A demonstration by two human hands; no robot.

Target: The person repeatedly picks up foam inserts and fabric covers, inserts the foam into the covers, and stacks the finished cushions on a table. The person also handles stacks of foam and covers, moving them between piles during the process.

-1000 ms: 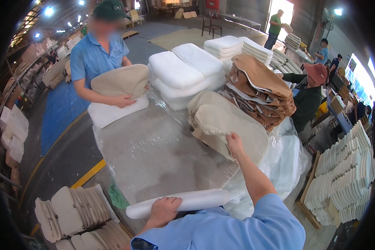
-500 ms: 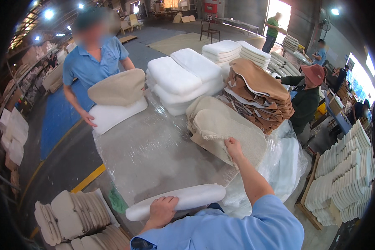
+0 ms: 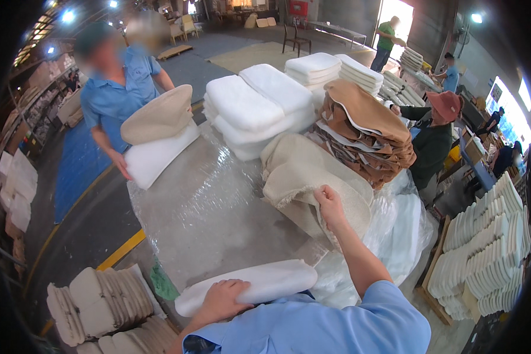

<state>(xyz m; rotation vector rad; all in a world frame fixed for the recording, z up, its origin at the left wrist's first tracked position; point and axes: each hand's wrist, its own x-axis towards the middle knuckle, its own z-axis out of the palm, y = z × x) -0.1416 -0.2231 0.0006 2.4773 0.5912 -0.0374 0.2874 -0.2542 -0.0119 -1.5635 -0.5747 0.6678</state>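
Note:
A white cushion pad [image 3: 280,282] lies along the near edge of the table, against my body. My left hand [image 3: 224,300] holds it from above, its fingers curved over the top. With closed fingertips my right hand [image 3: 330,206] grips the frayed edge of a beige fabric cover [image 3: 295,168]. That cover is the top one of a beige stack and is partly lifted and folded back, with more beige fabric below it. The fingertips hide the exact pinch point.
Across the plastic-covered table [image 3: 200,218], a co-worker [image 3: 121,88] holds a beige-covered cushion [image 3: 156,115] and a white pad. White cushions [image 3: 248,106] and brown covers [image 3: 366,127] are stacked behind the beige stack. Another person in a red hat [image 3: 442,109] is at right. Pad stacks [image 3: 481,253] flank me.
My right hand has raised the beige cover's edge slightly, and its flap has shifted up and left. The co-worker and the beige cushion have moved a little left. My left hand stays on the white pad.

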